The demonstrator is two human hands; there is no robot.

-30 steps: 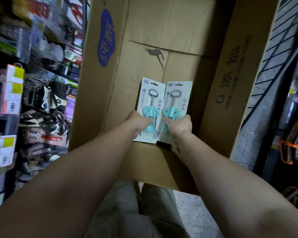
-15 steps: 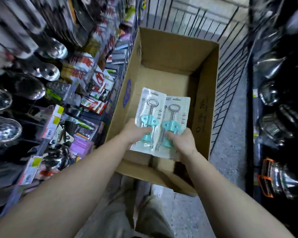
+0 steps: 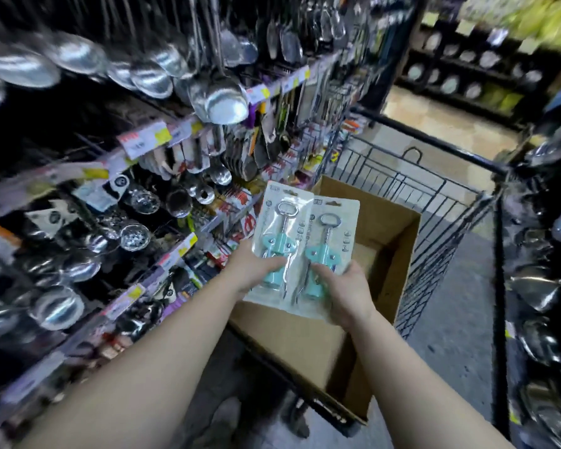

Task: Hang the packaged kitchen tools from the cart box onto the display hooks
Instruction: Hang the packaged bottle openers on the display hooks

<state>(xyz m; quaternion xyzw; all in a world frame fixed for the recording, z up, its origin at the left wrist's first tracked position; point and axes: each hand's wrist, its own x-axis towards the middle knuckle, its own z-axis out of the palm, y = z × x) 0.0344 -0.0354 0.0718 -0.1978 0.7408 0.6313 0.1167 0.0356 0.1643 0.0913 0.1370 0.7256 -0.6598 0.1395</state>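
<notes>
Two blister packs, each with a teal-bodied corkscrew, are held side by side above the open cardboard box (image 3: 389,254). My left hand (image 3: 251,268) grips the lower part of the left corkscrew pack (image 3: 280,228). My right hand (image 3: 345,288) grips the lower part of the right corkscrew pack (image 3: 332,241), which slightly overlaps the left one. The box sits in a black wire cart (image 3: 434,196). The display wall (image 3: 182,163) with hooks of hanging utensils stands to my left.
Steel ladles (image 3: 221,98) and skimmers hang high on the left rack, with yellow price tags (image 3: 143,142) along the rails. More metal cookware (image 3: 541,286) lines the right side of the narrow aisle. Grey floor shows beside the cart.
Both hands have lifted the two packs up out of the box, and my view has swung up and left toward the display rack.
</notes>
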